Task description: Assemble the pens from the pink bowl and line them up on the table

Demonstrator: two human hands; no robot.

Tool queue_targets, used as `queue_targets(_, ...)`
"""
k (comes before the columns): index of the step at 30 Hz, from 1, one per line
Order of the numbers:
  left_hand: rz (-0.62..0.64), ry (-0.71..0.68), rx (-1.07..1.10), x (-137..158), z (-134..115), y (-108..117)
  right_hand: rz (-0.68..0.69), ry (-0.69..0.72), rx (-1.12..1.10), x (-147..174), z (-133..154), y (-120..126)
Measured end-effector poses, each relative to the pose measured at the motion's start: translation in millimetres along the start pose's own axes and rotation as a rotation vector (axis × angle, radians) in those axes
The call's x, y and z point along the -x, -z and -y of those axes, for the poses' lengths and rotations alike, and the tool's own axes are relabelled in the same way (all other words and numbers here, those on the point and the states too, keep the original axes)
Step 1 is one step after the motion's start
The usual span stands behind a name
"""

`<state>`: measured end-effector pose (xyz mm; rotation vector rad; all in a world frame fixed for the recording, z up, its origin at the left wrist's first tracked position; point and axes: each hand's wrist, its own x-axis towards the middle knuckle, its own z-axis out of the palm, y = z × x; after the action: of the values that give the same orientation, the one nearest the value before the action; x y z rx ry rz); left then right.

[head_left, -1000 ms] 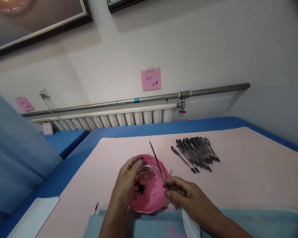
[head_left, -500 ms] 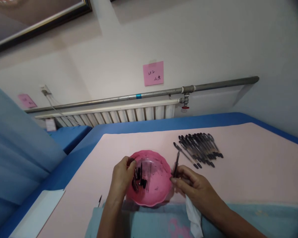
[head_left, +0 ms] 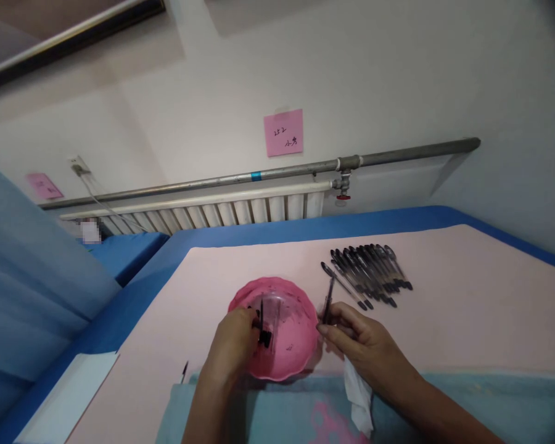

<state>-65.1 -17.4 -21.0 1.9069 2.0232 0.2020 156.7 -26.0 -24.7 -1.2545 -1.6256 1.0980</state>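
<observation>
My right hand (head_left: 358,339) pinches a dark pen (head_left: 328,300) upright at the right rim of a pink bowl (head_left: 300,345) with a wavy edge. White tissue (head_left: 358,394) hangs below that same hand. Down in the left side of the bowl is my left hand (head_left: 235,342), its fingers curled in among small black pen parts (head_left: 265,337); its fingertips are partly hidden, and I cannot make out what they grip. A clear pen barrel (head_left: 275,325) and a thin dark piece (head_left: 261,311) lie in the bowl too.
Several black-capped pens (head_left: 367,268) lie in a slanting row on the pink sheet, right of the bowl. One pen tip (head_left: 184,372) pokes out by the blue-green cloth (head_left: 277,410) in front. White paper (head_left: 69,394) lies at left, beside a blue curtain (head_left: 28,290).
My left hand has moved from the bowl's upper left rim down into the bowl, covering some black pieces. The right hand keeps the pen at nearly the same spot.
</observation>
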Motion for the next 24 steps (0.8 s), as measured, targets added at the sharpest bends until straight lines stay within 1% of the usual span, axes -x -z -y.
queue_targets(5,0.011,-0.046,-0.002,1.3,-7.1,-1.8,0.007,0.002,0.013,0.6,1.8,0.1)
queue_targets(8,-0.018,-0.058,0.000,2.0,-12.1,-4.4,-0.001,0.012,0.015,0.7,2.4,0.2)
queue_targets(12,-0.085,0.006,-0.009,1.7,-14.9,-9.0,0.003,0.005,0.012,0.9,4.2,0.4)
queue_targets(15,-0.136,0.024,0.016,0.7,-17.1,-12.3,0.000,0.001,0.003,1.6,5.9,0.4)
queue_targets(20,-0.099,0.075,0.014,-0.4,-24.0,-14.9,0.006,0.002,0.003,2.2,6.4,0.7)
queue_targets(24,-0.091,0.053,0.057,-1.1,-24.8,-12.8,0.000,-0.012,-0.048,1.2,5.4,0.4)
